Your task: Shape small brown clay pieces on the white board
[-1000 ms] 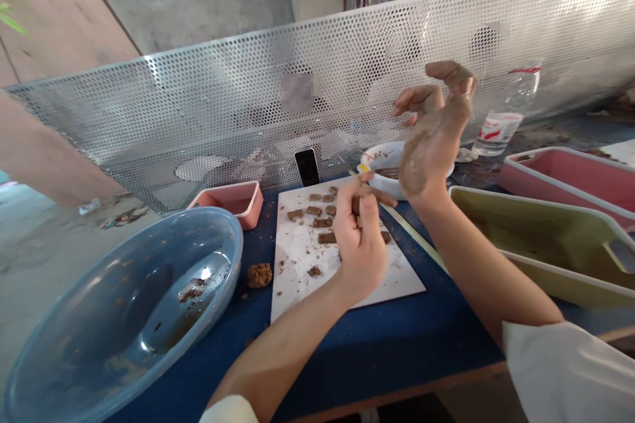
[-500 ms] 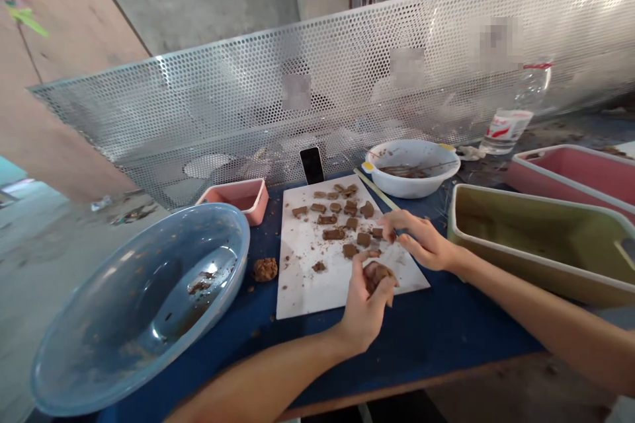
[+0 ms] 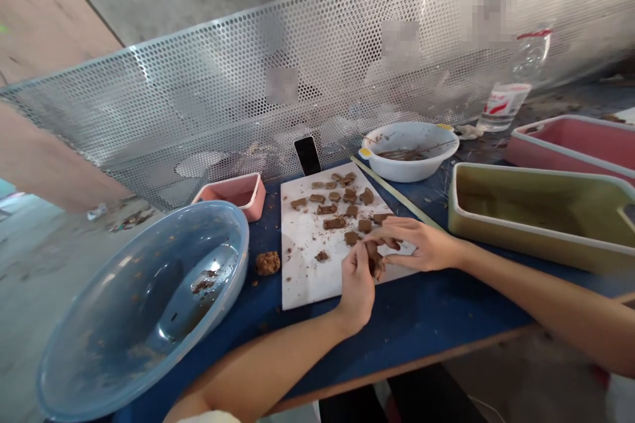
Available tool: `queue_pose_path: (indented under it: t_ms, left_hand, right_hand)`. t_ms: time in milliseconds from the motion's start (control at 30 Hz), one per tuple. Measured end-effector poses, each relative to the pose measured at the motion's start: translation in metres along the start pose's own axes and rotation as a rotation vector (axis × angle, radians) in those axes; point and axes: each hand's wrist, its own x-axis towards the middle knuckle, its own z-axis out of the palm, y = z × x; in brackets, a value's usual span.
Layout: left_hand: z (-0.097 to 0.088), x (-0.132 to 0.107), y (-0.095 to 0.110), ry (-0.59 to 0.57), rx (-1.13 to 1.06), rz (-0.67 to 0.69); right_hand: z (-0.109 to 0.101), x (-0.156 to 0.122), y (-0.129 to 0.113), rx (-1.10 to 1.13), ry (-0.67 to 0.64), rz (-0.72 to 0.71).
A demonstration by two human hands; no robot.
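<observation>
My left hand (image 3: 358, 287) is closed around a lump of brown clay (image 3: 377, 266) over the front right of a white board (image 3: 310, 281). My right hand (image 3: 421, 243) reaches in from the right, its bent fingers over the top of the same lump and its thumb at the lump's right side. Part of the clay is hidden behind the fingers. Several short brown clay pieces (image 3: 334, 223) lie in rough rows on the board, with crumbs around them. A rough brown clump (image 3: 268, 263) sits on the blue tabletop (image 3: 421, 317), left of the board.
At left stands a large blue basin (image 3: 124, 291), with a small pink box (image 3: 255, 201) behind it. A phone (image 3: 307, 155) leans at the back. Further right are a white basin (image 3: 417, 168), a strip (image 3: 397, 192), a green planter (image 3: 526, 225), a pink planter (image 3: 570, 149) and a bottle (image 3: 506, 99). A perforated screen (image 3: 208, 92) runs behind.
My right hand has moved left onto the clay lump in my left hand; the two hands were apart before. My left hand has turned and its fingers have drawn in. The view has tilted down slightly.
</observation>
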Motion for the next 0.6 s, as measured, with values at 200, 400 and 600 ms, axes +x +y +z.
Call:
queue_pose_path:
  t_ms: [200, 400, 600]
  left_hand:
    - [-0.0007, 0.0022, -0.0038, 0.023, -0.02, -0.014]
    - [0.0031, 0.002, 0.0012, -0.009, -0.133, -0.015]
    - [0.0031, 0.0007, 0.0045, -0.058, -0.111, 0.022]
  right_hand:
    - [0.0029, -0.0005, 0.0076, -0.084, 0.0, -0.013]
    - [0.006, 0.0002, 0.0048, -0.082, 0.041, -0.017]
    - [0.0086, 0.0023, 0.0009, -0.172, 0.026, -0.05]
